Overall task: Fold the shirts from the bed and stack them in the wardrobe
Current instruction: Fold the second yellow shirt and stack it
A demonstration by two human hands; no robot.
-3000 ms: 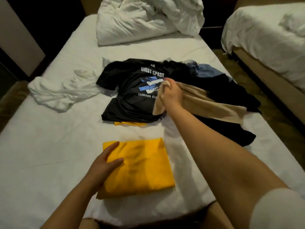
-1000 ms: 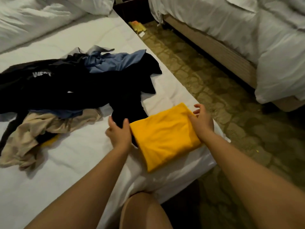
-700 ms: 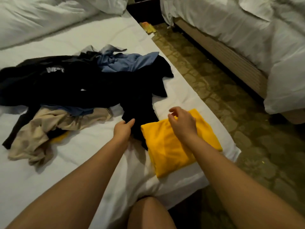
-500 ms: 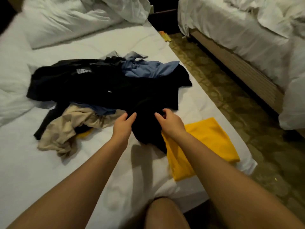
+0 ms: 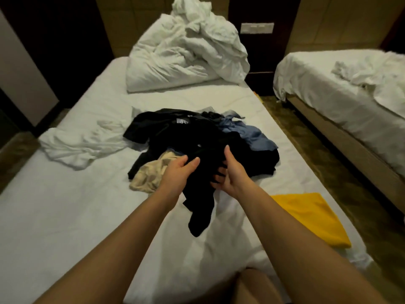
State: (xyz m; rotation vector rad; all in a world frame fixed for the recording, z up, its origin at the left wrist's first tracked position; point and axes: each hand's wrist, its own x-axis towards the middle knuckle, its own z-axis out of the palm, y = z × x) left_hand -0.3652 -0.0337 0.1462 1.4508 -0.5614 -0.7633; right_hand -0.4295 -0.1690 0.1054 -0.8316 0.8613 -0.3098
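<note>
- Your left hand (image 5: 179,172) lies on the crumpled black shirt (image 5: 200,207) with fingers fairly straight and thumb spread; no closed grip is evident.
- Your right hand (image 5: 230,174) has its fingers curled into the same cloth, thumb raised; it holds a fold.
- The black shirt sits at the near edge of the dark heap of clothes (image 5: 192,137) mid-bed, its tail trailing toward you over the white bed sheet (image 5: 65,216).
- A crumpled beige garment (image 5: 149,174) touches the heap just left of your left hand; a blue-grey garment (image 5: 252,134) lies on its far right side.
- The folded yellow shirt (image 5: 311,218) rests near the right bed edge, apart from the heap; no wardrobe is in view.
- Judgement: the step is separating one shirt. Close the left hand on a shoulder or hem, lift until the shirt clears its neighbours, then spread it flat on the bare sheet near you.
- Risk: dark layers overlap and their boundaries are hard to read; you may drag a second garment along.
</note>
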